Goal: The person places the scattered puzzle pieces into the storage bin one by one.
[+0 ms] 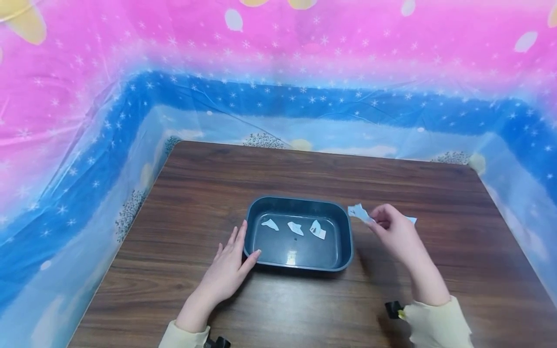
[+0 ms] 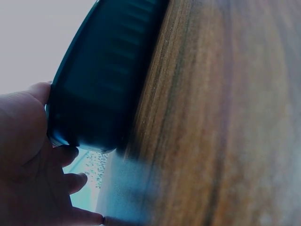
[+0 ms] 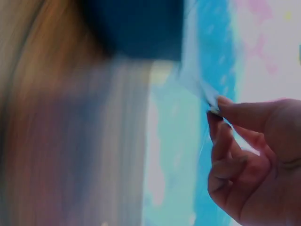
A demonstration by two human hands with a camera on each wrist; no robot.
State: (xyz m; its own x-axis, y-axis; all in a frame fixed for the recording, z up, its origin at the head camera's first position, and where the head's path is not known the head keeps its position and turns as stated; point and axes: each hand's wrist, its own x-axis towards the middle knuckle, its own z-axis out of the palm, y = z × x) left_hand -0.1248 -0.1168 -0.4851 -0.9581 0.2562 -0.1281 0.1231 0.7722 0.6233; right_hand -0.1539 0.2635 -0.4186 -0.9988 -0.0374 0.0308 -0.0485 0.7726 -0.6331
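A dark blue-grey rectangular plastic tub [image 1: 300,266] stands on the wooden table. In it, in a row, lie three torn paper scraps: a slim one [image 1: 271,224], a middle one [image 1: 296,228] and one with dark print [image 1: 318,230]. My left hand [image 1: 228,268] rests against the tub's left end, fingers along the wall and thumb at the near corner. Just off the tub's right rim, my right hand [image 1: 398,234] pinches another torn paper scrap [image 1: 359,212] between thumb and fingertips. The right wrist view shows this scrap [image 3: 195,84] blurred.
Behind the right hand, a further pale paper piece [image 1: 411,220] pokes out on the table, mostly hidden. The brown wood-grain table [image 1: 196,179] reaches to a pink and blue patterned cloth [image 1: 304,101] hanging around its back and sides.
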